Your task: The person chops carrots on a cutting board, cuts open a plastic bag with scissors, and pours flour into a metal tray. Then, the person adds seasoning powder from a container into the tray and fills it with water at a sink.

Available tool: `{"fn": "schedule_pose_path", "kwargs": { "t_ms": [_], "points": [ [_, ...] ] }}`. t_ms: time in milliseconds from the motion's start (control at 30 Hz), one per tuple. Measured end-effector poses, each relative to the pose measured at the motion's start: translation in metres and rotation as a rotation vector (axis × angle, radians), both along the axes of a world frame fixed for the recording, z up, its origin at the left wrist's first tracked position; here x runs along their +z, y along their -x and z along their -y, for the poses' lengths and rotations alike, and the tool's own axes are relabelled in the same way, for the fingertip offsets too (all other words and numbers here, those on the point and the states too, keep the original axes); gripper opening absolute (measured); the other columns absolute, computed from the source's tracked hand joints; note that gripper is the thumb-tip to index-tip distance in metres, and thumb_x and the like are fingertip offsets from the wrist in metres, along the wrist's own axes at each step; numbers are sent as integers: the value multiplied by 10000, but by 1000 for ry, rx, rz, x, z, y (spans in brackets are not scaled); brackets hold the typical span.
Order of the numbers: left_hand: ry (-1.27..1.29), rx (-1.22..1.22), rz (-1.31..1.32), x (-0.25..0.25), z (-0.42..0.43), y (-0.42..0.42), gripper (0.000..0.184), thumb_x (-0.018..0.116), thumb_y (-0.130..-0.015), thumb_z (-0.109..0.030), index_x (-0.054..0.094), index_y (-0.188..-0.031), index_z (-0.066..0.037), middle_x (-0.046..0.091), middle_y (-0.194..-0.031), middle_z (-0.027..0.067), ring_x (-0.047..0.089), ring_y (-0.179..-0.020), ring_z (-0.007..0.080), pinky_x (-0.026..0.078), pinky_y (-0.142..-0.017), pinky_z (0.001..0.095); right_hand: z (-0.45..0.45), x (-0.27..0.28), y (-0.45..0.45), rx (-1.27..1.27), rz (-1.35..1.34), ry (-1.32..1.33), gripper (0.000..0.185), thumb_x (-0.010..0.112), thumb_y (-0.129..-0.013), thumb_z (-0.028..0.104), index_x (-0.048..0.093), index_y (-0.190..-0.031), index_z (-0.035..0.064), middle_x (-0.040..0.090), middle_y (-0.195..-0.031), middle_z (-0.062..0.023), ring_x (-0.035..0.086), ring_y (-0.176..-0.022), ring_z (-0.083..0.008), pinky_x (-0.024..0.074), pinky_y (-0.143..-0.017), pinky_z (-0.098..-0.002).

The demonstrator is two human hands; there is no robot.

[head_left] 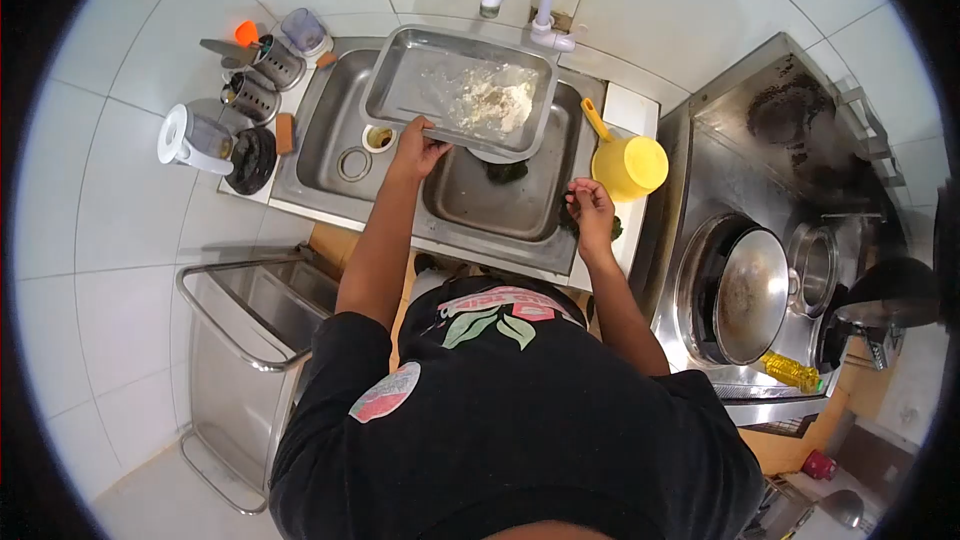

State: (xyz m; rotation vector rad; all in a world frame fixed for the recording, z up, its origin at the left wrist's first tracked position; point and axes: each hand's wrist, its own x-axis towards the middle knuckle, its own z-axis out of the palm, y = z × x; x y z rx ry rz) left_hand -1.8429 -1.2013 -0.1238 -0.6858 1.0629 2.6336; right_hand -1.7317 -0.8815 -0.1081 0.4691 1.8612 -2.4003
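Note:
A rectangular metal tray with white and brownish residue on its right part is held over the double sink. My left hand grips the tray's near edge at its left part. By the right edge of the sink is my right hand, its fingers curled around something dark green that is mostly hidden. More dark green stuff lies beside and under that hand. A dark clump sits in the right basin, partly covered by the tray. Just beyond my right hand stands a yellow dipper.
A white faucet rises behind the sink. Utensil holders, a clear pitcher and a brown block stand at the left. On the right, a wok rests on the stove, near a yellow bottle. A metal cart is below left.

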Motion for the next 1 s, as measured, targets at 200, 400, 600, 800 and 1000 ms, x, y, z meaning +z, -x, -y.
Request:
{"fn": "schedule_pose_path", "kwargs": {
  "t_ms": [200, 400, 600, 800, 1000],
  "points": [
    [18, 54, 100, 2, -2, -101, 197, 479, -846, -140, 481, -974, 9, 540, -976, 153, 570, -942, 312, 523, -865, 468, 30, 43, -1, 174, 202, 73, 563, 495, -945, 464, 365, -1392, 147, 476, -1312, -99, 513, -1096, -210, 474, -837, -385],
    [-15, 97, 102, 19, -15, -195, 270, 464, -861, -148, 476, -1060, 34, 550, -1031, 163, 589, -948, 319, 525, -870, 479, 42, -19, -18, 351, 19, 50, 586, 388, -995, 430, 293, -1431, 51, 413, -1372, -127, 398, -1242, -223, 327, -1014, -342],
    [36, 62, 41, 27, -11, -293, 348, 521, -875, -189, 483, -1174, -14, 567, -1140, 131, 568, -1056, 285, 483, -932, 501, 54, -4, -111, 317, -115, -226, 427, 322, -1032, 308, 446, -1266, -27, 561, -1139, -120, 503, -1034, -185, 389, -918, -298],
    [36, 37, -104, 43, -6, -436, 565, 603, -891, -331, 362, -1375, -164, 478, -1312, 79, 484, -1201, 281, 428, -976, 489, 53, 27, -220, 273, -125, -303, 409, 320, -1032, 284, 465, -1253, -28, 589, -1098, -127, 530, -991, -191, 403, -896, -300],
    [39, 178, 142, -36, 2, -664, 586, 542, -933, -310, 293, -1442, -163, 430, -1401, 89, 478, -1227, 260, 413, -966, 405, 31, 36, -313, 475, -139, -307, 429, 333, -1028, 320, 471, -1255, -18, 577, -1124, -126, 517, -1022, -186, 394, -908, -303]
  ]
}}
